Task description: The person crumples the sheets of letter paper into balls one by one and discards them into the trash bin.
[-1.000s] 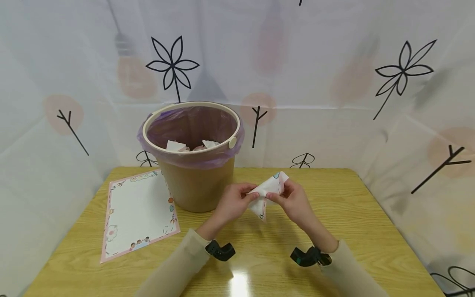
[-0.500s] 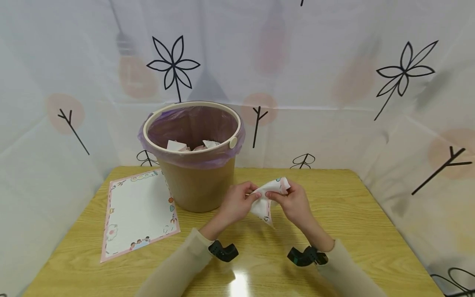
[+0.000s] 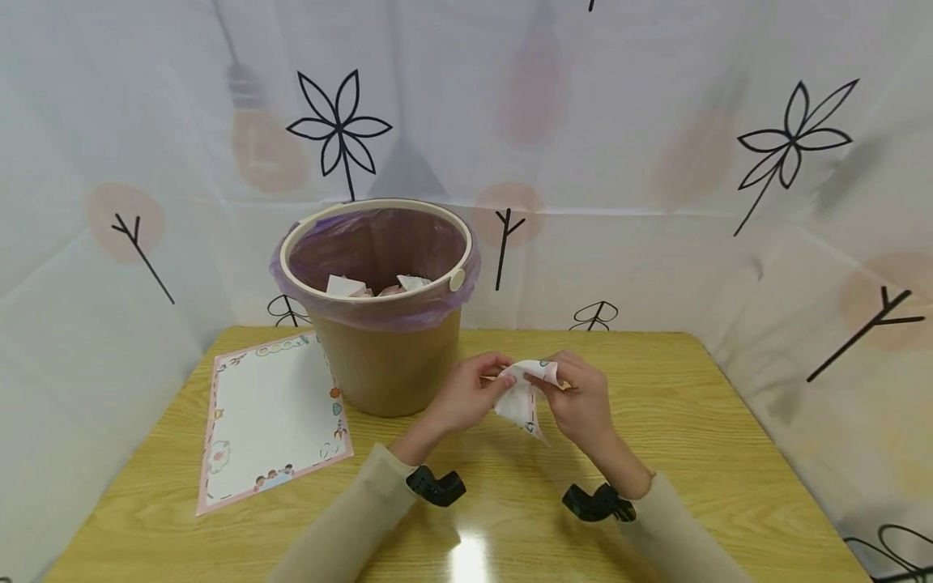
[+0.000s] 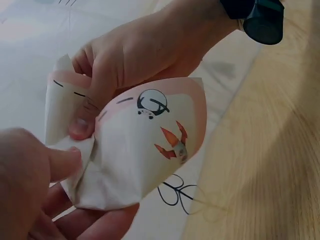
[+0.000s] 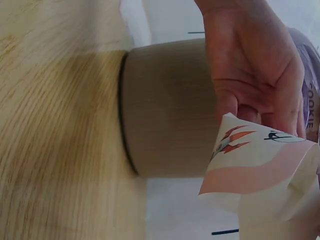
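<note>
A sheet of paper point(image 3: 517, 401) with a pink printed border is held above the table, folded and creased between both hands. My left hand point(image 3: 466, 394) pinches its left side between thumb and fingers. My right hand point(image 3: 585, 403) pinches the upper right part, the thumb bent over the fold. In the left wrist view the paper point(image 4: 150, 145) bulges into a curved shape, with a printed rocket on its face. From the right wrist, a pointed corner of the paper point(image 5: 240, 170) sticks out below the left hand point(image 5: 255, 65).
Left of the hands stands a beige bin point(image 3: 386, 364) with a purple liner point(image 3: 415, 320) and crumpled paper point(image 3: 346, 287) inside. A flat bordered sheet point(image 3: 277, 421) lies on the wooden table point(image 3: 692, 437) beside the bin. A printed curtain point(image 3: 619, 178) hangs behind.
The upper right end of the paper has come down and curled over, and its lower corner has swung slightly right. My right hand's thumb has bent more. The bin and flat sheet stay put.
</note>
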`<state>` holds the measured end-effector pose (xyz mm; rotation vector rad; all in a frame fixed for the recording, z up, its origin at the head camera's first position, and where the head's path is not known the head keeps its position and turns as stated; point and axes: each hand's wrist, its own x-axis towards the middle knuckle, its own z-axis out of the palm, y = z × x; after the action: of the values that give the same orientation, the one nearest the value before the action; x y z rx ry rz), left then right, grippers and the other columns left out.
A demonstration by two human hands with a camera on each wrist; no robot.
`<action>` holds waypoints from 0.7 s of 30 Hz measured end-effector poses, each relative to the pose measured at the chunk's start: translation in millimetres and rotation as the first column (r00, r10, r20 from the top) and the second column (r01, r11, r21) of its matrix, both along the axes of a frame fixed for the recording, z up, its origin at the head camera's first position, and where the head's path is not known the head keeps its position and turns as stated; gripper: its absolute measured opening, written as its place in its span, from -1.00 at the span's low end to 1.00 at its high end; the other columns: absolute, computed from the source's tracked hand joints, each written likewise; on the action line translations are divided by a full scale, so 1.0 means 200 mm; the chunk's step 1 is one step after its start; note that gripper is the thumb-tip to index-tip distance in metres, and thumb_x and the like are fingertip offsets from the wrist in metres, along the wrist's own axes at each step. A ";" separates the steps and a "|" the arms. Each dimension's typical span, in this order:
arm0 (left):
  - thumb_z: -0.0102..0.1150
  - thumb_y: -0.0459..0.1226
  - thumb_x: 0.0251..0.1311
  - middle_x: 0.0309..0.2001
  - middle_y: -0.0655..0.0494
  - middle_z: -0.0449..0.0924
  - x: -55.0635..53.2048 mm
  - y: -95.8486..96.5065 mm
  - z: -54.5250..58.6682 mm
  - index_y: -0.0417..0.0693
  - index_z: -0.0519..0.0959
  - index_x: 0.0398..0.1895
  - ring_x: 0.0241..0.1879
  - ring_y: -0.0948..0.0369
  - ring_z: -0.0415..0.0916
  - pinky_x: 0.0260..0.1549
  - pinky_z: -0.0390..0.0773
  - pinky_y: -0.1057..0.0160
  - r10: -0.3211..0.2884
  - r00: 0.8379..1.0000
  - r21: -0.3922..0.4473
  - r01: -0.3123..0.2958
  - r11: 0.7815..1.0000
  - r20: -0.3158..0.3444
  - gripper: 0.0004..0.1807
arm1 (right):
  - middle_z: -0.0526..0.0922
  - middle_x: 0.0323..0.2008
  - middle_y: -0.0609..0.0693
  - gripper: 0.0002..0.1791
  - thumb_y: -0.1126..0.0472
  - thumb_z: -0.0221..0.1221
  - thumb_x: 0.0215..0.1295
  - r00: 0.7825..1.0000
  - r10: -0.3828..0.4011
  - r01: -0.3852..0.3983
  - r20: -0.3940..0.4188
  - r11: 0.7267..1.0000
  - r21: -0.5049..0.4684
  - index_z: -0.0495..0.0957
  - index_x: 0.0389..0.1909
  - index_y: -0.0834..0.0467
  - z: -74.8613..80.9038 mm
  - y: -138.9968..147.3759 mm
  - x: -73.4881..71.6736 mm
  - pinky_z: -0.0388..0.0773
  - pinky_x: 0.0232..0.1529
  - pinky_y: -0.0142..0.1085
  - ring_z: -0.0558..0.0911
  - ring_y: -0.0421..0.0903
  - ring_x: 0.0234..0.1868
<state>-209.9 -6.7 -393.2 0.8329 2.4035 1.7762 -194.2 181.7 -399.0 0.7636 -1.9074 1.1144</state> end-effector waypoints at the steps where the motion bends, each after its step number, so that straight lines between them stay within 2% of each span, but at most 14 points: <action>1: 0.19 -0.27 0.39 -0.09 0.05 0.69 0.00 -0.01 0.00 -0.09 0.62 0.02 -0.27 0.21 0.69 -0.38 0.63 0.26 -0.022 1.000 -0.003 0.022 1.000 0.011 -0.79 | 0.67 -0.50 0.02 -0.70 0.62 0.46 -0.21 1.000 -0.003 0.003 0.001 1.000 0.009 0.71 -0.46 0.24 0.00 0.00 0.00 0.38 -0.43 -0.48 0.52 -0.12 -0.46; 4: 0.15 -0.24 0.42 -0.10 0.05 0.68 -0.01 -0.02 0.01 -0.03 0.60 0.09 -0.30 0.23 0.67 -0.39 0.63 0.25 -0.065 0.998 -0.011 0.065 0.998 0.008 -0.76 | 0.69 -0.47 0.00 -0.72 0.58 0.48 -0.18 1.000 -0.014 0.014 0.019 0.999 0.037 0.72 -0.44 0.23 0.02 0.00 0.01 0.41 -0.44 -0.49 0.54 -0.12 -0.45; 6: 0.13 -0.22 0.44 -0.17 0.06 0.69 -0.01 -0.02 0.02 0.02 0.57 0.10 -0.36 0.25 0.65 -0.43 0.61 0.27 -0.065 0.998 -0.029 0.065 0.997 -0.009 -0.76 | 0.70 -0.44 0.00 -0.74 0.55 0.48 -0.13 0.999 -0.015 0.013 0.053 0.999 0.042 0.71 -0.41 0.23 0.03 0.00 0.02 0.45 -0.44 -0.49 0.58 -0.13 -0.42; 8: 0.10 -0.23 0.45 -0.24 0.08 0.70 -0.01 -0.02 0.03 0.06 0.55 0.11 -0.44 0.26 0.61 -0.50 0.57 0.28 -0.064 0.998 -0.040 0.063 0.997 -0.022 -0.77 | 0.72 -0.39 0.03 -0.76 0.53 0.46 -0.07 0.991 0.009 -0.011 0.135 1.000 0.014 0.71 -0.36 0.24 0.03 0.00 0.03 0.54 -0.42 -0.49 0.63 -0.14 -0.37; 10: 0.09 -0.25 0.46 -0.28 0.10 0.70 0.00 -0.03 0.04 0.11 0.52 0.13 -0.51 0.26 0.58 -0.55 0.53 0.29 -0.066 0.998 -0.047 0.065 0.997 -0.021 -0.76 | 0.72 -0.32 0.08 -0.77 0.51 0.44 0.00 0.967 0.055 -0.043 0.249 0.998 -0.055 0.69 -0.29 0.27 0.04 0.00 0.03 0.60 -0.37 -0.45 0.67 -0.15 -0.31; 12: 0.08 -0.26 0.46 -0.30 0.12 0.70 0.00 -0.03 0.05 0.13 0.50 0.13 -0.58 0.24 0.52 -0.60 0.47 0.31 -0.071 0.997 -0.048 0.070 0.996 -0.012 -0.75 | 0.71 -0.25 0.14 -0.75 0.51 0.41 0.06 0.930 0.108 -0.062 0.350 0.988 -0.142 0.67 -0.22 0.30 0.04 0.00 0.04 0.64 -0.32 -0.41 0.68 -0.18 -0.25; 14: 0.07 -0.27 0.47 -0.31 0.12 0.69 0.00 -0.02 0.05 0.14 0.50 0.11 -0.62 0.24 0.48 -0.63 0.43 0.31 -0.080 0.997 -0.037 0.080 0.996 0.003 -0.77 | 0.68 -0.16 0.19 -0.74 0.54 0.37 0.10 0.897 0.169 -0.086 0.408 0.973 -0.215 0.67 -0.15 0.34 0.04 0.00 0.05 0.65 -0.22 -0.37 0.67 -0.19 -0.16; 16: 0.06 -0.28 0.47 -0.30 0.11 0.69 0.00 -0.02 0.05 0.12 0.51 0.07 -0.63 0.24 0.47 -0.65 0.42 0.32 -0.084 0.996 -0.027 0.084 0.996 0.009 -0.80 | 0.63 -0.13 0.23 -0.74 0.62 0.28 0.12 0.886 0.214 -0.116 0.412 0.961 -0.251 0.67 -0.15 0.39 0.05 0.00 0.05 0.64 -0.19 -0.37 0.64 -0.19 -0.10; 21: 0.07 -0.31 0.46 -0.25 0.09 0.69 0.01 -0.01 0.05 0.07 0.59 -0.02 -0.63 0.24 0.48 -0.65 0.45 0.29 -0.070 0.997 0.004 0.069 0.998 0.030 -0.84 | 0.59 -0.21 0.24 -0.64 0.80 0.06 0.05 0.913 0.248 -0.186 0.323 0.959 -0.212 0.71 -0.36 0.40 0.06 0.00 0.05 0.59 -0.18 -0.44 0.58 -0.16 -0.08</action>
<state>-208.8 -9.6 -382.4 0.8720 2.3242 1.7545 -184.1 181.3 -386.2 0.7298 -2.0061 1.6269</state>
